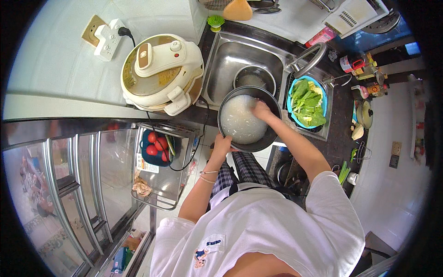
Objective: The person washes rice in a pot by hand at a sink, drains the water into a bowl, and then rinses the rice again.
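A dark round inner pot [273,133] is tilted at the front edge of the sink, in front of my body. Cloudy whitish water [242,119] with pale grains, apparently rice, fills much of it. My left hand [223,144] grips the pot's near left rim. On the other side, my right hand [262,110] reaches over the right rim, its fingertips at the water and blurred. Whether those fingers hold grains is hidden. Behind the pot, a metal bowl [254,74] with some liquid stands in the steel sink [228,65].
Leafy greens [308,100] fill a blue basket [325,104] in the right basin, near the curved faucet [316,57]. An electric pressure cooker [161,74] stands left; its cord [206,128] hangs down over a steel cart [166,183] holding tomatoes [152,150]. Bottles [367,71] line the right counter.
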{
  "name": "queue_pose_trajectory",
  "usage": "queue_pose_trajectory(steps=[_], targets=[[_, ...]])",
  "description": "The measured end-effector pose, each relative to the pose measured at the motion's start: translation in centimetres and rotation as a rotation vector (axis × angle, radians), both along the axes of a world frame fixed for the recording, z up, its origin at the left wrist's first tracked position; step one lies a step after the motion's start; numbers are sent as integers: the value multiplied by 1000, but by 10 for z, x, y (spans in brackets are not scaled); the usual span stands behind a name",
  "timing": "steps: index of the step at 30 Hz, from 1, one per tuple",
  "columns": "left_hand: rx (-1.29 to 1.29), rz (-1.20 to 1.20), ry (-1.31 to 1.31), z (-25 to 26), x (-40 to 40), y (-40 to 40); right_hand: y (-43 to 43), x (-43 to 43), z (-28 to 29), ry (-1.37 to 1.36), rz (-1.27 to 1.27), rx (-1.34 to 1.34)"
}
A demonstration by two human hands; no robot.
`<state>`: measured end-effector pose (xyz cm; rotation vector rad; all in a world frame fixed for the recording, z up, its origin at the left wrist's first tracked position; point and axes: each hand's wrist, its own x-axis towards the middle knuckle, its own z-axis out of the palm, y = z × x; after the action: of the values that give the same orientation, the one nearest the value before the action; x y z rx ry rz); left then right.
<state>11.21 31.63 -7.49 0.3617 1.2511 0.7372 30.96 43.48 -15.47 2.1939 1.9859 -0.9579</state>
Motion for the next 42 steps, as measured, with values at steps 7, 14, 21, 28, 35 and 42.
queue_pose_trajectory(steps=[7, 14, 21, 28, 35, 42], targets=[[-18, 2, 60, 17, 0, 1, -2, -64, -12, 331, -237, -167], [14, 7, 46, 3, -2, -2, -34, -87, -6, 1013, -485, -749], [-15, -16, 30, 14, 4, 2, -22, -49, -4, 702, 45, -126], [-12, 54, 39, 9, 1, -1, 0, -4, 25, -72, 419, 73], [41, 42, -10, 5, 2, -1, -12, -3, -2, -135, 242, -215], [4, 66, 54, 2, -1, -5, -46, -76, 30, 464, -293, -622]])
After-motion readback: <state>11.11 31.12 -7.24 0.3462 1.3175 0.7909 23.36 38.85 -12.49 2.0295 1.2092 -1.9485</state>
